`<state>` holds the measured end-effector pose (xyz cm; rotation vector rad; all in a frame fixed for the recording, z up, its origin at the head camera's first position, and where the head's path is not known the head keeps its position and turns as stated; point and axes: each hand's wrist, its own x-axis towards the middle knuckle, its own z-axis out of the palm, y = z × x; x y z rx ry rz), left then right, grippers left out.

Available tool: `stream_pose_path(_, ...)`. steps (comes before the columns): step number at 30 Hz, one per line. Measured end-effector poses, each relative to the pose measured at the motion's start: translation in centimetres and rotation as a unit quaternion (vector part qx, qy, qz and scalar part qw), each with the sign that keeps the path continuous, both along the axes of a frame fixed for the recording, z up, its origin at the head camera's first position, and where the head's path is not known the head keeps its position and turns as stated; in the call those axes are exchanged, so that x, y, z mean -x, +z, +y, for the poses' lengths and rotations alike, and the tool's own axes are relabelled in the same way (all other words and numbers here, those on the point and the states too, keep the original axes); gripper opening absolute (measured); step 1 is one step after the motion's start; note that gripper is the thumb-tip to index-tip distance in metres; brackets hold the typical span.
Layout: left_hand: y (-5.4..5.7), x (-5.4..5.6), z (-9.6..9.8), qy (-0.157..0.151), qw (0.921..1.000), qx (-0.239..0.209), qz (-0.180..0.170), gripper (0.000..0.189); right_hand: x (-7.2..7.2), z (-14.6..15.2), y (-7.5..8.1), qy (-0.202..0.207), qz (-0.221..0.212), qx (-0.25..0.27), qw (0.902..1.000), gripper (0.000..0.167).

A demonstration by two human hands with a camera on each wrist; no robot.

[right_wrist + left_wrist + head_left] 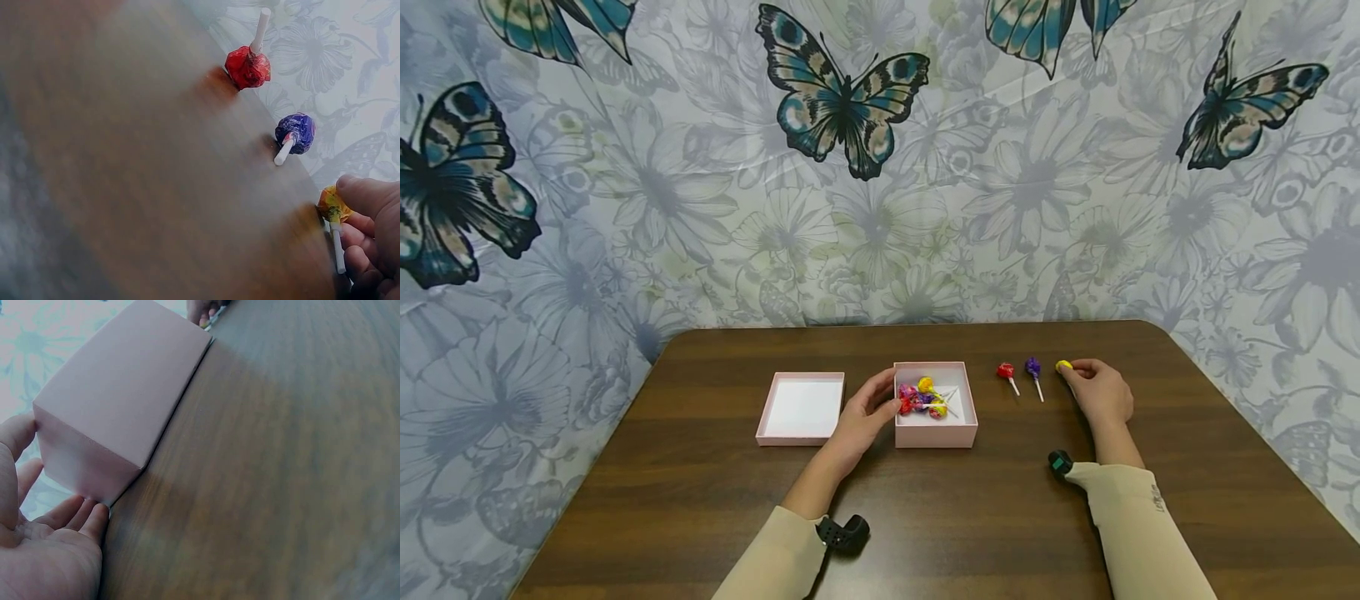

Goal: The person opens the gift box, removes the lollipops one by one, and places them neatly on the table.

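Observation:
In the head view my right hand [1101,392] is at the right end of a row of lollipops. Its thumb and fingers pinch a yellow lollipop [334,205], whose white stick points down in the right wrist view. To its left lie a purple lollipop [1033,367] and a red lollipop [1006,371], both on the table. My left hand [859,421] rests against the left side of a pink box [934,437], its fingers loosely spread and touching the wall in the left wrist view. Several wrapped lollipops [925,398] lie inside that box, mostly toward its left.
Left of the box lies a pink-edged lid [805,404], white inside face up. All of it stands on a brown wooden table [685,467]. Behind the table's far edge hangs a butterfly-and-flower cloth [1022,192].

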<state>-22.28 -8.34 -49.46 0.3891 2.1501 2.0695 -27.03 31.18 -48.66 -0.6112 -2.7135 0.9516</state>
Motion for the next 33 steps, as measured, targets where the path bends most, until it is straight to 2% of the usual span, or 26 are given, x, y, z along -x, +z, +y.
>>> stream_pose_path(10, -0.2, 0.2, 0.0, -0.005, 1.0000, -0.002, 0.008, 0.053, -0.2, 0.0, 0.0, 0.007, 0.012, -0.005, 0.9999, 0.055)
stream_pose_path(23, 0.0, 0.0, 0.1, -0.001, 0.9999, -0.008, -0.007, 0.053, -0.2, 0.0, 0.1, 0.021, 0.032, -0.005, 0.9993, 0.056)
stream_pose_path(29, -0.1, 0.1, 0.0, -0.004, 0.9999, -0.005, -0.009, 0.054, -0.5, -0.4, 1.0, 0.021, 0.041, 0.006, 0.9989, 0.055)
stream_pose_path(33, -0.2, 0.1, -0.1, -0.005, 1.0000, 0.000, -0.006, 0.054, -0.7, -0.9, 2.0, 0.023, 0.068, 0.012, 0.9974, 0.054)
